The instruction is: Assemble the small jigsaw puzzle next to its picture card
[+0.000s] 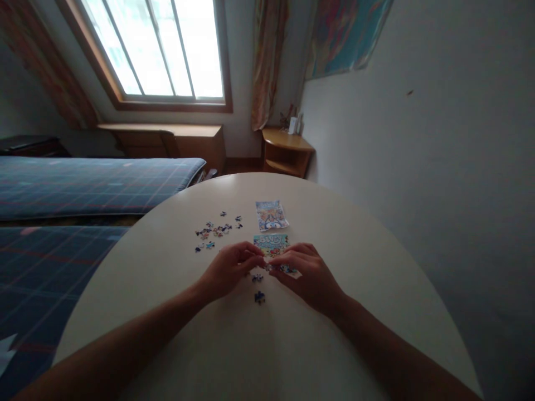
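My left hand (230,267) and my right hand (304,272) meet fingertip to fingertip over a partly joined jigsaw (272,243) on the round white table (267,340). Both hands have their fingers pinched together at the puzzle's near edge, apparently on small pieces I cannot make out. Two loose dark pieces (259,297) lie just in front of my hands. Several more loose pieces (215,229) are scattered to the left of the puzzle. A printed picture card (271,215) lies beyond it.
Two beds with blue plaid covers (83,184) stand left of the table. A wooden corner shelf (286,150) and a low wooden bench sit under the window (163,50). A grey wall runs close on the right.
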`<state>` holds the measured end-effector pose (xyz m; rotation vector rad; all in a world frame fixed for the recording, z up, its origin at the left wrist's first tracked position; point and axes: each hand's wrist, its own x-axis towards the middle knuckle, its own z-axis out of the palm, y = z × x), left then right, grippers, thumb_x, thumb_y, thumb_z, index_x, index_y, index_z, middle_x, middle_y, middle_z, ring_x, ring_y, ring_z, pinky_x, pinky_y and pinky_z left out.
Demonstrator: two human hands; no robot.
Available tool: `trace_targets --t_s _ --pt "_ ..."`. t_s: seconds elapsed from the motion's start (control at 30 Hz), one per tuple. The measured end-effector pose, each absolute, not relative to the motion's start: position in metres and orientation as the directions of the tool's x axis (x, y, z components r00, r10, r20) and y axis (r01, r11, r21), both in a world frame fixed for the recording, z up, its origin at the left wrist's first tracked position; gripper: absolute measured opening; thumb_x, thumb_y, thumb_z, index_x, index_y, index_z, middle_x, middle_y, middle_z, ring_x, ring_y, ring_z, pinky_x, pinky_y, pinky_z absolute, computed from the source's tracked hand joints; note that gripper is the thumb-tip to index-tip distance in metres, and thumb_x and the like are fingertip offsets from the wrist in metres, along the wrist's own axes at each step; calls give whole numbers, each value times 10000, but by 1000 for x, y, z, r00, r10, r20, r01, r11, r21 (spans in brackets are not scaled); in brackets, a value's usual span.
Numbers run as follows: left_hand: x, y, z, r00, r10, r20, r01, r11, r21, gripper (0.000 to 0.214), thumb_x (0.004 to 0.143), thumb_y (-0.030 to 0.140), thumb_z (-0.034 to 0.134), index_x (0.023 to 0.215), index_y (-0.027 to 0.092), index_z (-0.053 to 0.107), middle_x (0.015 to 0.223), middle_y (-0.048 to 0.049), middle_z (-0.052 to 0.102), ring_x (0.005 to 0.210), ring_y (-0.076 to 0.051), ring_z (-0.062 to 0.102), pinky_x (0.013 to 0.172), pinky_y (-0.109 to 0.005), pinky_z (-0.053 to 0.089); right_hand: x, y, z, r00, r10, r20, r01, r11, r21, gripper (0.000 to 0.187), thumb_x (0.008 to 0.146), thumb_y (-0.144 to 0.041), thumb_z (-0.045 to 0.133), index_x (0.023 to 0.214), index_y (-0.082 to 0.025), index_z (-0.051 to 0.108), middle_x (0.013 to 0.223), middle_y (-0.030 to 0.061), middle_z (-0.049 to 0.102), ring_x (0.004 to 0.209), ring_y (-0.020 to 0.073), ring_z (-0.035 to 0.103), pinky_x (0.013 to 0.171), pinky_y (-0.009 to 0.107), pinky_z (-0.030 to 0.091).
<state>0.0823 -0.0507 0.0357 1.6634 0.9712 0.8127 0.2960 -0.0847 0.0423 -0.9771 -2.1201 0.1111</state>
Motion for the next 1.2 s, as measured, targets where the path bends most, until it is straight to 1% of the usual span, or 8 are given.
trace_targets --t_s 0.1,0.27,0.43,0.67,0.87,1.0,1.1,1.2 --pt "78 -51 36 460 883 91 212 -209 955 201 874 351 609 950 169 648 825 -44 759 734 -152 691 650 -252 509 296 -84 42 -396 679 618 598 702 -388 104 853 -277 737 951 -260 706 831 -15 762 834 182 678 851 346 425" --pt "77 -57 42 484 859 169 281 -336 899 175 836 305 665 952 177 698 873 -40 751 800 -164 685 739 -281 528 297 -83 41 -391 679 622 588 704 -399 125 841 -294 751 948 -256 699 821 -19 759 821 182 674 842 348 425" --pt "78 -61 46 499 846 186 354 -395 848 104 836 273 664 888 201 719 828 -11 748 775 -159 671 718 -266 511 297 -83 40 -403 686 606 573 705 -417 116 852 -312 737 942 -257 690 827 -13 762 840 194 677 845 361 433" --pt "78 -61 42 501 836 225 356 -436 827 85 844 281 661 864 209 702 804 1 726 745 -150 644 707 -259 503 296 -87 43 -394 715 578 589 679 -438 150 863 -309 715 1001 -257 694 887 7 763 882 193 672 854 362 451" --pt "79 -61 36 504 839 205 391 -434 812 86 851 270 644 880 212 700 807 -4 728 740 -152 648 682 -249 505 298 -88 43 -392 721 571 589 674 -447 122 848 -315 737 940 -252 684 862 2 760 879 201 671 857 368 439" --pt "80 -60 30 498 843 204 439 -448 779 78 858 252 628 890 221 692 833 -5 727 780 -160 650 702 -252 510 300 -87 43 -410 729 548 590 670 -450 112 855 -322 728 927 -251 678 863 6 758 879 203 669 862 372 440" --pt "82 -59 27 512 822 249 463 -509 726 85 882 255 601 907 225 676 870 -19 715 810 -173 652 751 -286 519 302 -86 43 -424 740 522 609 660 -441 104 868 -335 708 924 -251 680 866 16 756 887 203 670 861 371 449" --pt "83 -59 24 561 756 336 451 -620 642 117 904 252 584 1002 229 644 1021 -56 705 964 -209 641 874 -358 518 305 -85 43 -423 752 505 637 644 -424 116 852 -328 725 919 -247 674 867 17 751 891 205 668 865 371 450"
